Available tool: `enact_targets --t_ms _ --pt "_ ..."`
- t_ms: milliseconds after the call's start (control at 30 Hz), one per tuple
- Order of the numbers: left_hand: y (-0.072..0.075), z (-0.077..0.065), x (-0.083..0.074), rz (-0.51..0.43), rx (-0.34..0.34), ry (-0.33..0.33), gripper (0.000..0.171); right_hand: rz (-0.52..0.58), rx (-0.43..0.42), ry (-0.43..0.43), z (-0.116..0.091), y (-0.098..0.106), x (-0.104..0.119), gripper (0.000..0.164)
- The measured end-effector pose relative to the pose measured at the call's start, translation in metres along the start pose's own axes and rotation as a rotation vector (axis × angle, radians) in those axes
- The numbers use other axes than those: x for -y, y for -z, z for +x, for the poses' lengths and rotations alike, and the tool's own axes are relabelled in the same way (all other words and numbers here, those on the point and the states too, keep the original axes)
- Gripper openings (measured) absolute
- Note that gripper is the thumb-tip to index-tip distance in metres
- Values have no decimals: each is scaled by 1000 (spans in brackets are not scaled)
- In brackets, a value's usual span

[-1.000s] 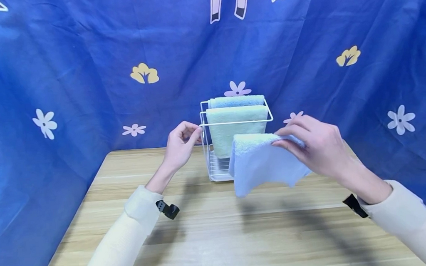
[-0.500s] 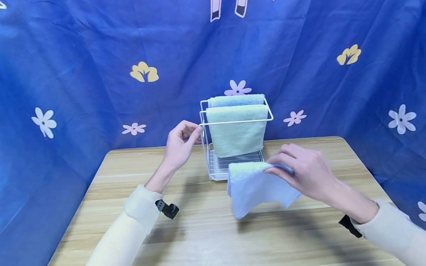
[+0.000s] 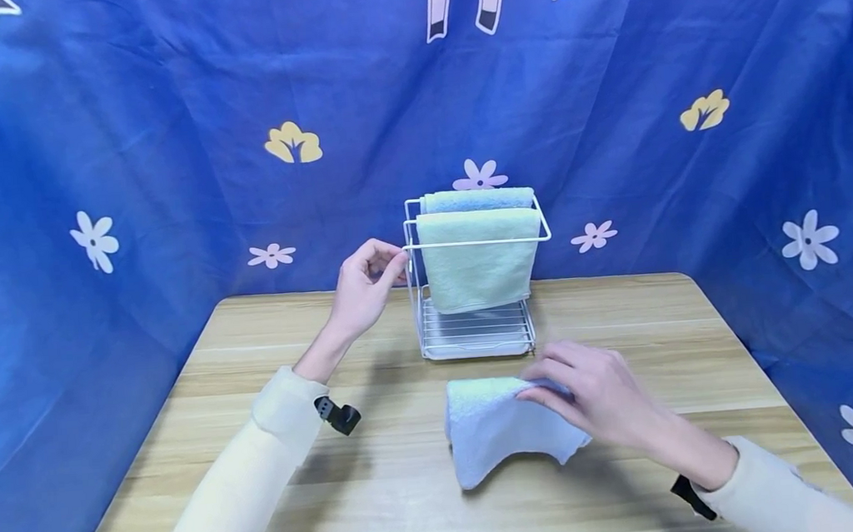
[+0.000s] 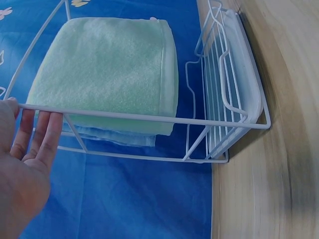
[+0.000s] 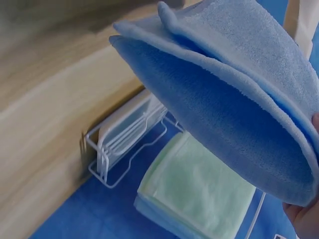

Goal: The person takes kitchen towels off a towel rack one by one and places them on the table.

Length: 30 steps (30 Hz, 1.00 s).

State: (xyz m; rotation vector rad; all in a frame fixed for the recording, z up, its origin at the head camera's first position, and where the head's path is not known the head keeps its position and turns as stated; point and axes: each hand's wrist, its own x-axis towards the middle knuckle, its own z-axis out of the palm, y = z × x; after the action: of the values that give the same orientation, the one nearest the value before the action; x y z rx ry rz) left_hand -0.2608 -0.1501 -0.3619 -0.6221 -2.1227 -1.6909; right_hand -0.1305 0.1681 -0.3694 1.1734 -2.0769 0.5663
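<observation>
My left hand (image 3: 363, 292) pinches the front top corner of a white wire rack (image 3: 478, 350), thumb and fingers round the bar, as the left wrist view also shows. A light green towel (image 3: 481, 266) hangs folded over the rack's middle bar, and a blue towel (image 3: 477, 199) over the bar behind it. In front of the rack, my right hand (image 3: 595, 395) pinches the folded edge of a light blue towel (image 3: 507, 427), which droops low over the table. Its folded layers spread apart in the right wrist view.
The rack's base has a white tray (image 4: 249, 64) under a wire grid, standing on the wooden table (image 3: 303, 509). A blue patterned curtain (image 3: 351, 71) surrounds the table at the back and sides.
My right hand has brought the light blue towel down and toward me, away from the rack's front, uncovering the wire base. The left hand keeps its grip on the rack's corner.
</observation>
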Motion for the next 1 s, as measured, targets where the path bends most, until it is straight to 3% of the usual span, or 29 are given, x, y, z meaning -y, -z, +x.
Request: enact_targets --t_ms 367,733,1000 --pt "-1 0 0 -6 -5 3 14 84 4 32 -6 -6 21 25" --pt "-1 0 0 -11 -7 4 15 205 142 -49 -11 4 49 9" --pt "-1 1 0 -19 -7 13 16 240 204 -114 -18 -8 49 9"
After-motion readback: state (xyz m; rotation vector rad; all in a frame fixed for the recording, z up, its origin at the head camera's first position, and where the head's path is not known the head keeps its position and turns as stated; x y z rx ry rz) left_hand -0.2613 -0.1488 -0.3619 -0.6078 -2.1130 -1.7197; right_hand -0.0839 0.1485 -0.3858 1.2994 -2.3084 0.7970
